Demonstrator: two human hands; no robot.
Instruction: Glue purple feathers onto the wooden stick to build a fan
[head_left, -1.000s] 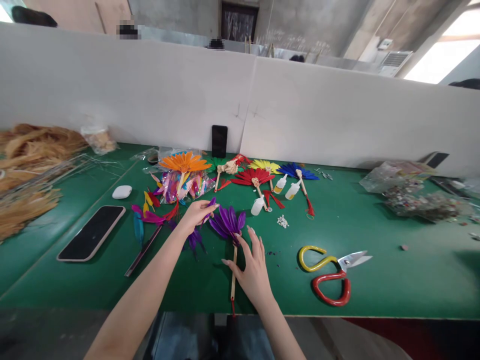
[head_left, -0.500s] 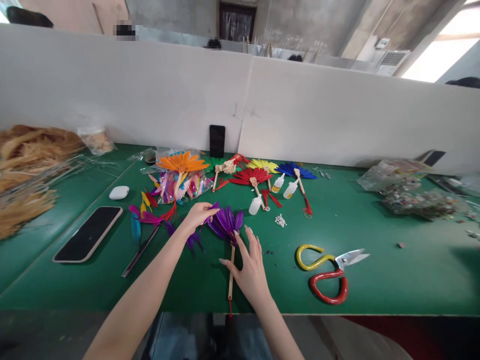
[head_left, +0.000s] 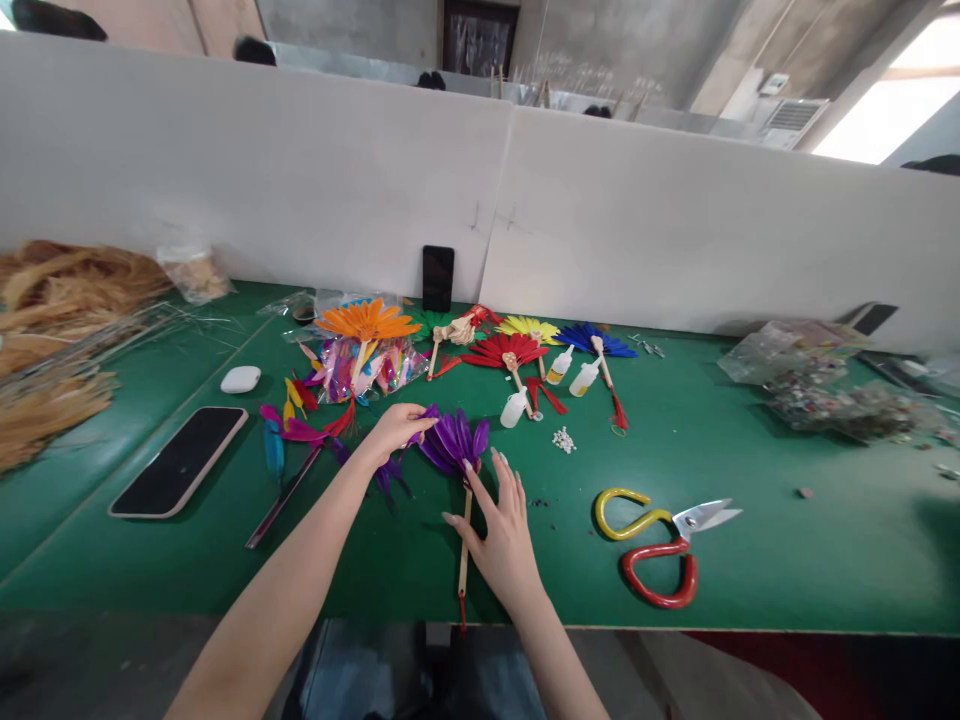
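Note:
A purple feather fan (head_left: 456,440) lies in front of me, its wooden handle (head_left: 466,545) pointing towards the table's near edge with a red cord at the end. My left hand (head_left: 401,430) pinches a purple feather (head_left: 427,418) at the fan's left side. Fingers spread, my right hand (head_left: 499,525) rests over the handle, with its index fingertip touching the base of the feathers. Loose purple feathers (head_left: 388,478) lie under and beside my left hand.
Scissors (head_left: 679,535) lie open at right. Behind are an orange fan (head_left: 367,320), a red fan (head_left: 504,352), a blue fan (head_left: 596,341) and small glue bottles (head_left: 514,408). A phone (head_left: 180,462) and tweezers (head_left: 283,497) are at left. A white partition (head_left: 645,220) stands behind.
The view has shifted slightly, moving everything a little within the picture. Both hands keep nearly the same pose at the purple fan.

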